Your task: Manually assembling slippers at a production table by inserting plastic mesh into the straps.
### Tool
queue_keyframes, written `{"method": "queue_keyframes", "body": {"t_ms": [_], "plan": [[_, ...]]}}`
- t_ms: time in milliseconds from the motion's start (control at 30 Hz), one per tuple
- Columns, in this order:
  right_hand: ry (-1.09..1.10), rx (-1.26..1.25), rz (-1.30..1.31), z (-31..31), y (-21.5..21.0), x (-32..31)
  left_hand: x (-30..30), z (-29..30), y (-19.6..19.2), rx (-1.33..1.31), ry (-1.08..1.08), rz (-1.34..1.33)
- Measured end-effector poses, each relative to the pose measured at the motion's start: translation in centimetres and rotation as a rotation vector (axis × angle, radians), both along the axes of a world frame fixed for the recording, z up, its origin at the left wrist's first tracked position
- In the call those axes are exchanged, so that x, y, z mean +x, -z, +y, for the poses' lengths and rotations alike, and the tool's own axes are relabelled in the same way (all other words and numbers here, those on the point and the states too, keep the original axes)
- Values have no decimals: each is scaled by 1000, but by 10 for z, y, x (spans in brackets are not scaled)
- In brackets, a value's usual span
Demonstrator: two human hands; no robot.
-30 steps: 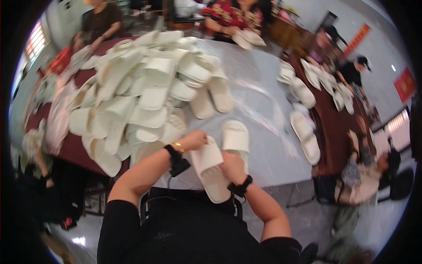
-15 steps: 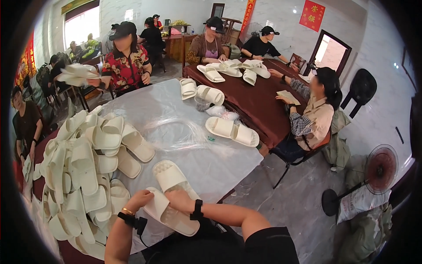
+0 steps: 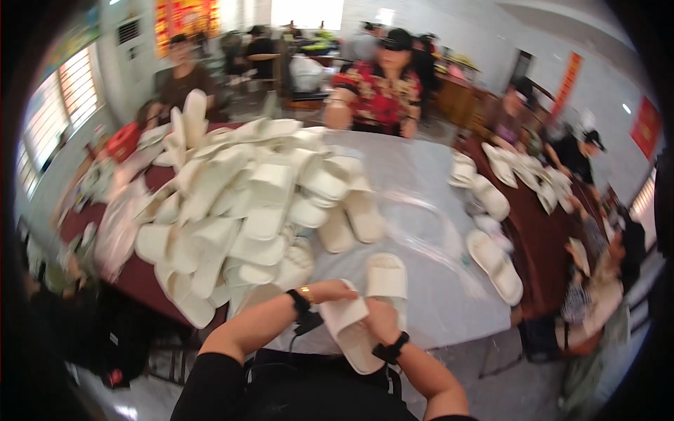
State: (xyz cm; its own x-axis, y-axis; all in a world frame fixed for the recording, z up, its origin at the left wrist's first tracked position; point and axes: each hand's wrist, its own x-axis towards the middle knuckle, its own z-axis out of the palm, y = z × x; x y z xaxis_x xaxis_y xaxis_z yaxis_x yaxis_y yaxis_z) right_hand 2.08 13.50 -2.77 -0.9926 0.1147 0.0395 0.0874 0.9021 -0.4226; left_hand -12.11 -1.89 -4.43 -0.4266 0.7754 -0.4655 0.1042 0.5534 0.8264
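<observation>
Both hands on one white slipper [image 3: 349,330] at the near table edge, just in front of the torso. Left hand [image 3: 335,290] curled over the top end, fingers closed on the strap/upper. Right hand [image 3: 379,323] grips the sole edge from the other side. Slipper sits tilted between them, toe end pointing down off the edge, probably held that way so the upper can be worked while the sole is braced. A second white slipper [image 3: 387,278] lies flat just beyond the right hand, upright, likely its mate. Big heap of white slippers [image 3: 246,203] piled further left on the plastic-covered table [image 3: 428,210], within reach. Other people sit round the far side
</observation>
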Motion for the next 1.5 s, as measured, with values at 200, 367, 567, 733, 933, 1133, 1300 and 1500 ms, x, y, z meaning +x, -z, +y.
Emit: {"method": "queue_keyframes", "body": {"t_ms": [200, 367, 567, 733, 933, 1133, 1300, 1500], "plan": [[5, 26, 44, -3, 5, 1, 23, 13, -2, 16, -75, 459], [3, 23, 87, -3, 8, 0, 46, 12, -16, 6, -127, 673], [-13, 45, 124, -4, 7, -1, 31, 2, 0, 0, -45, 802], [2, 89, 88, -4, 8, -2, 7, 3, 9, 207, -61, 794], [-14, 122, 126, -2, 13, 3, 9, 9, 7, 61, -81, 997], [-28, 115, 91, -4, 11, -1, 17, 10, 0, -19, -74, 961], [-13, 87, 134, -2, 8, 1, 22, 9, 0, 20, -83, 1004], [7, 37, -25, 7, 18, -3, 18, 1, 3, -72, -133, 920]]}}
